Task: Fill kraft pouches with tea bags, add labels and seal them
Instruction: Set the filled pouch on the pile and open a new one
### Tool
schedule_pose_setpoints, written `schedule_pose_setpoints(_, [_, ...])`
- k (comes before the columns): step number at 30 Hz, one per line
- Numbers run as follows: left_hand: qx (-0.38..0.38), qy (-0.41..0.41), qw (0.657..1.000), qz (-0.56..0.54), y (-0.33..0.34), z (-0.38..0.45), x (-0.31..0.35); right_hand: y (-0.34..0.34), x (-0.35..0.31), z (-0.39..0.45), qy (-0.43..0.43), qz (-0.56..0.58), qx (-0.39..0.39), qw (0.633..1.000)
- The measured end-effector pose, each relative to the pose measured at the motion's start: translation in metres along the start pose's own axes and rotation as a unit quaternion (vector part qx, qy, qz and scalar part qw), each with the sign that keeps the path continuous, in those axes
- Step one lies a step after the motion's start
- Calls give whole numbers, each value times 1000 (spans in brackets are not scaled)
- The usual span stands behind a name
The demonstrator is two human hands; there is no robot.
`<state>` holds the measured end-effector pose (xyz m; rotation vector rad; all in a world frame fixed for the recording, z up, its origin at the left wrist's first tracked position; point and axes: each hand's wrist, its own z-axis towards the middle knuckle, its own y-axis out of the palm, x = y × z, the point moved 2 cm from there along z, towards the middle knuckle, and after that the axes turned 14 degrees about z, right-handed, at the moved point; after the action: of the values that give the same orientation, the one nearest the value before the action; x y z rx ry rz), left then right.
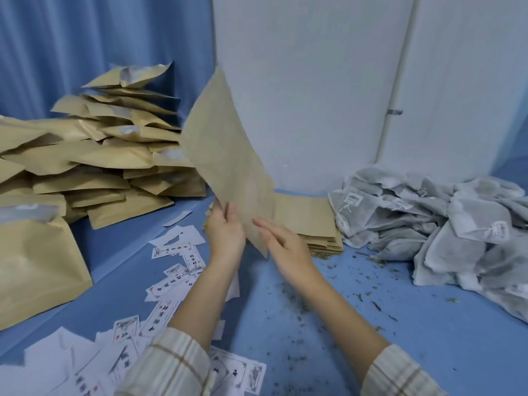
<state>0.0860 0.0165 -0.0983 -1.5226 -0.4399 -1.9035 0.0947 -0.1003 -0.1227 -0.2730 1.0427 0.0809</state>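
Pouch (225, 155) held up, ready for filling; left hand (225, 232) pinching bottom edge, right hand (283, 244) open against it, tea bags (428, 218) at three o'clock

One wide-angle view from the person's head, looking forward and down, close over the blue counter (428, 324). Both forearms enter from the lower edge toward frame centre. A white wall (314, 81) fills the upper right, a blue curtain (85, 52) the upper left.
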Motion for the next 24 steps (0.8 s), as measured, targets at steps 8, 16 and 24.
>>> schedule_pose_setpoints(8, [97, 373, 852, 353, -46, -29, 30, -58, -71, -9, 140, 472, 109, 864])
schedule_pose_setpoints(16, [-148, 307, 692, 637, -50, -63, -31, -83, -35, -60, 232, 402, 184, 866])
schedule_pose_setpoints(24, [-385, 159, 848, 329, -27, -102, -31, -78, 3, -88, 327, 352, 202, 854])
